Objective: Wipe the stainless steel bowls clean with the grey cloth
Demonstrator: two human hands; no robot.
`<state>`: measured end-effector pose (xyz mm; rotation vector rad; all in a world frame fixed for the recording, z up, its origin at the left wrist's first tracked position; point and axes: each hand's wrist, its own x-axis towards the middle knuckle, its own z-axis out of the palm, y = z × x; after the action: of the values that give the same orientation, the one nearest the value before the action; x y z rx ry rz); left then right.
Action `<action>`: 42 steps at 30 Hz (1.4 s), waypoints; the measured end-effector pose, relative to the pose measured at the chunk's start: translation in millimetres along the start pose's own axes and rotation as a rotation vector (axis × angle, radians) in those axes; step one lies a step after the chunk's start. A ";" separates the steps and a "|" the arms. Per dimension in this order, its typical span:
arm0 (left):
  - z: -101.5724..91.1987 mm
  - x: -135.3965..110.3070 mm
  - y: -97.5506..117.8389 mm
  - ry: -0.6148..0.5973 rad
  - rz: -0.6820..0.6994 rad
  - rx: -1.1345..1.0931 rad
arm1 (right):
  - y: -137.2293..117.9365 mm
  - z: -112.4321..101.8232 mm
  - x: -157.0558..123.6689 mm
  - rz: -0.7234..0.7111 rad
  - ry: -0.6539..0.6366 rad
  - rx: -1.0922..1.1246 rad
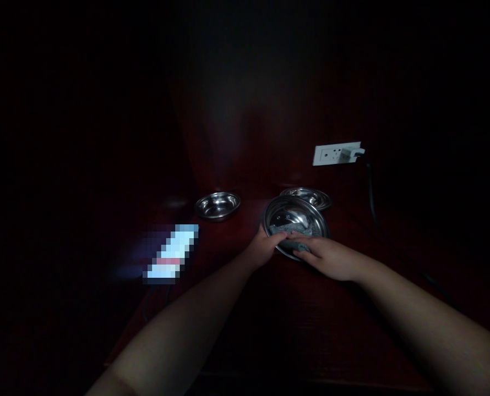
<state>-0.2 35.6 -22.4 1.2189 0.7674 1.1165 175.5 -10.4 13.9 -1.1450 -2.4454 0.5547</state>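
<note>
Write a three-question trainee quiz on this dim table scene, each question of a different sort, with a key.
1. True or false: the left hand holds the rim of the tilted bowl.
2. How many steel bowls are in view? A one, B three, C six.
3. Fill the gap: the grey cloth lies ___ the tilted bowl, close to the right hand.

Key
1. True.
2. B: the tilted bowl, the left bowl and the back bowl.
3. Inside.
</note>
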 end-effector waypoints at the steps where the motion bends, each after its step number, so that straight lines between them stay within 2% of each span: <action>1: 0.6 -0.5 0.9 0.007 -0.004 0.000 | 0.2 0.1 0.2 -0.006 0.003 0.006; 9: 5.8 -4.4 7.9 0.030 -0.073 -0.072 | -0.1 2.6 1.8 -0.046 0.045 0.009; 16: 3.9 -4.8 8.2 0.029 -0.112 -0.107 | 3.6 8.5 3.0 -0.001 0.055 -0.016; 29: 2.2 -7.1 5.2 -0.092 -0.060 -0.028 | 6.0 14.4 8.8 0.005 0.138 0.115; 35: 1.3 -0.7 -5.8 -0.045 -0.037 -0.049 | 5.4 9.3 8.4 -0.079 0.093 0.142; 42: -1.7 4.8 -13.5 -0.009 -0.034 -0.089 | 4.6 4.3 5.1 -0.004 0.025 0.090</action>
<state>3.0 41.1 -35.4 1.1317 0.7218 1.1058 173.3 -4.5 8.8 -1.1038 -2.3763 0.6389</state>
